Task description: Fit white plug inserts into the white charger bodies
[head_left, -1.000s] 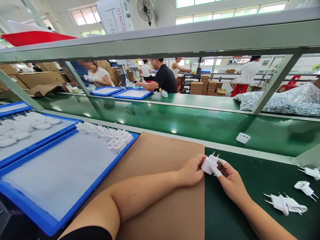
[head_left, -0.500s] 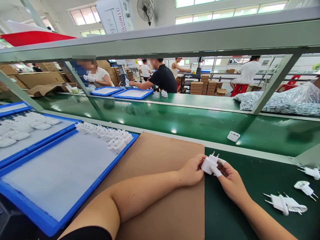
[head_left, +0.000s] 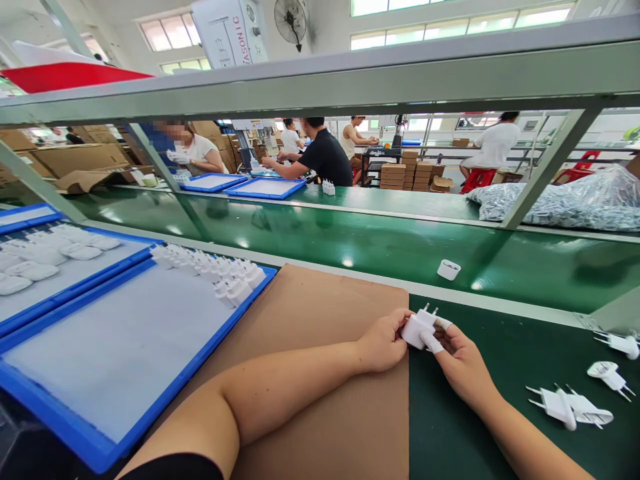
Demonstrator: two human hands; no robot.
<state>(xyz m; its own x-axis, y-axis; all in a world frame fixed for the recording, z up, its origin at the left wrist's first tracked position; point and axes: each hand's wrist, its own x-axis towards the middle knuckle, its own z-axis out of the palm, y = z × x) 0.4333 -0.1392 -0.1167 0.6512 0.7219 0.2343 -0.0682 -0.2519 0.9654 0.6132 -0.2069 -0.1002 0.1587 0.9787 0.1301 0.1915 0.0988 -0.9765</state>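
Observation:
Both my hands hold one white plug adapter (head_left: 419, 327) with two metal pins pointing up, at the right edge of a brown cardboard sheet (head_left: 320, 313). My left hand (head_left: 383, 342) is closed on its left side. My right hand (head_left: 463, 360), with white finger cots on thumb and forefinger, pinches its right side. A blue tray (head_left: 90, 443) to the left carries a row of finished white adapters (head_left: 220, 270) along its far edge.
Several loose white plug parts (head_left: 570, 407) lie on the green mat to the right. A white shell (head_left: 449, 269) rides the green conveyor belt (head_left: 350, 240) beyond. A second blue tray (head_left: 45, 267) sits far left. Other people work at benches behind.
The white shell on the conveyor has travelled to the left. My hands and the adapter have stayed in place.

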